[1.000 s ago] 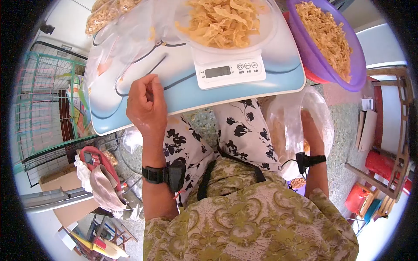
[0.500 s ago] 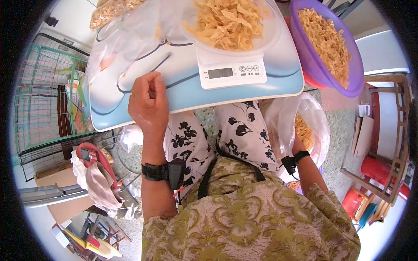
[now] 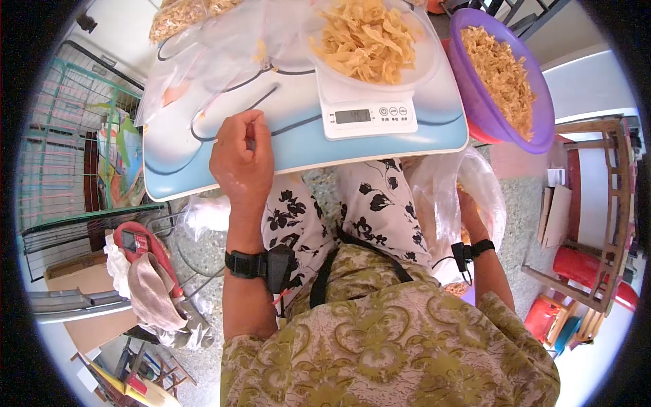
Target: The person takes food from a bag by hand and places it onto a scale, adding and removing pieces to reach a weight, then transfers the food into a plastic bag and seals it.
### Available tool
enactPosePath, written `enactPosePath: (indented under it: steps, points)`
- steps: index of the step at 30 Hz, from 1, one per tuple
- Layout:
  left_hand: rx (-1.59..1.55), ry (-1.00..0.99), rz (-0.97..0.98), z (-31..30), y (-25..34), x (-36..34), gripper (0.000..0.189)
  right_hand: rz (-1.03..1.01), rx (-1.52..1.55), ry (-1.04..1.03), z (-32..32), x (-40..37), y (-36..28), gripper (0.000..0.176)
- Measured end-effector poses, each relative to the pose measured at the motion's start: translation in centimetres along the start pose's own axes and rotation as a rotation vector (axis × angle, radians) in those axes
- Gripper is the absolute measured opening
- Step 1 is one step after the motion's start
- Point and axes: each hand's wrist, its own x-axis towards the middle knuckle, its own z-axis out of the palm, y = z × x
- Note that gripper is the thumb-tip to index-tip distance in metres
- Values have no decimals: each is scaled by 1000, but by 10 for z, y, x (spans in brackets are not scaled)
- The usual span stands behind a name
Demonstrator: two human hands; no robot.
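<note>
My left hand [image 3: 243, 154] is curled into a loose fist at the near edge of the blue-and-white table [image 3: 298, 150], with nothing visible in it. To its right stands a white kitchen scale [image 3: 369, 122] with a lit display; the digits are too blurred to read. A clear bowl [image 3: 428, 64] on the scale holds pale yellow dried strips [image 3: 366, 44]. My right hand [image 3: 468, 209] reaches down into a clear plastic bag [image 3: 489, 180] beside my right knee, where more dried strips show. The bag and the angle hide its fingers.
A purple basin [image 3: 542, 132] of shredded dried pieces [image 3: 502, 78] stands right of the table. Clear plastic bags [image 3: 196, 68] and a filled bag [image 3: 186, 20] lie at the table's far left. A wire cage [image 3: 61, 136] is at left, a wooden frame [image 3: 614, 203] at right.
The view has shifted slightly, moving the table's contents in the picture. My right hand shows more inside the bag's opening than before. My left hand stays in a fist at the table edge.
</note>
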Motion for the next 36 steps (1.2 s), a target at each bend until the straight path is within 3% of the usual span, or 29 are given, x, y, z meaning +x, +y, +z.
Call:
enactPosePath:
  steps: [4,7,9,13,15,16,18,19,20,22,24,26,27,29,33,35,36]
  points:
    - [-28,-36,-50,-3,1,0,5,-97,-140,35,10,2,39,38]
    - [-36,-47,-42,-3,1,0,6,3,55,13,3,-4,29,33]
    - [-46,-43,-35,-4,1,0,6,171,360,62,1,-7,18,30]
    - [-63,-29,-9,-4,0,0,5,47,70,-70,-3,-13,22,33]
    - [-68,-29,-19,-5,0,0,5,185,210,-62,-1,-27,-12,40]
    - [-65,-67,-38,-6,0,0,9,183,210,-63,10,-34,10,40]
    - [-58,-104,-59,-7,0,-1,13,602,291,-228,40,-42,85,51]
    - [-54,-102,-59,-7,0,-1,13,494,-120,-299,26,-42,20,46]
    - [-49,-102,-58,-6,0,0,13,490,-119,-300,34,-42,28,46]
    - [-51,-64,-32,-4,0,-1,9,50,-27,-134,65,-41,57,45]
    - [-55,-27,-5,-4,0,0,5,12,6,-68,72,-43,74,45]
    - [-44,-66,-35,-5,0,0,12,586,947,49,44,-44,47,48]
    - [-48,-70,-31,-6,1,-1,12,590,949,54,24,-41,16,48]
    - [-46,-88,-78,-6,2,-1,12,531,501,-137,-8,-33,-43,49]
    - [-31,-48,10,-6,-2,-1,11,459,353,-52,26,-48,12,55]
    - [-53,-62,-24,-6,-1,-1,12,411,204,-216,55,-57,74,63]
    - [-52,-62,-23,-6,-1,-1,12,411,205,-216,55,-55,70,63]
